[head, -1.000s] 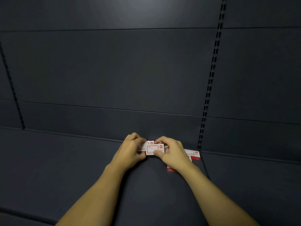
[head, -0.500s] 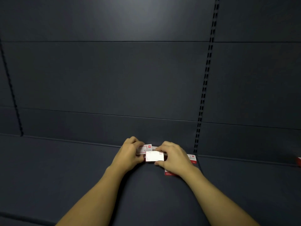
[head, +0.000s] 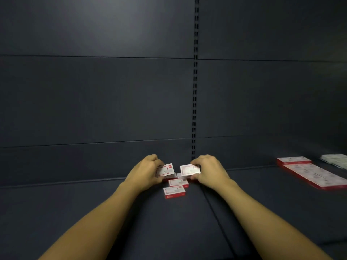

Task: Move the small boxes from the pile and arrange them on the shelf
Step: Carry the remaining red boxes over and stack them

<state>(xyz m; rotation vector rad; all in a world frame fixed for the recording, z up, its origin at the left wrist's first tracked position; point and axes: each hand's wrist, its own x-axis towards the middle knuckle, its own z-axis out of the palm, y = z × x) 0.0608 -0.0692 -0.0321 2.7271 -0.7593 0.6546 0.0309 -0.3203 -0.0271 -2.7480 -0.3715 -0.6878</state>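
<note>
Left hand (head: 145, 172) grips one small box (head: 164, 170) (face tilted up); right hand (head: 209, 170), at its 3 o'clock, pinches another box (head: 189, 169).

The only view, from a camera on the person's head, looks forward and slightly down along both forearms at the dark shelf (head: 75, 212), close enough that the slotted upright (head: 194, 91) of the back wall stands just right of center, behind the hands.
</note>
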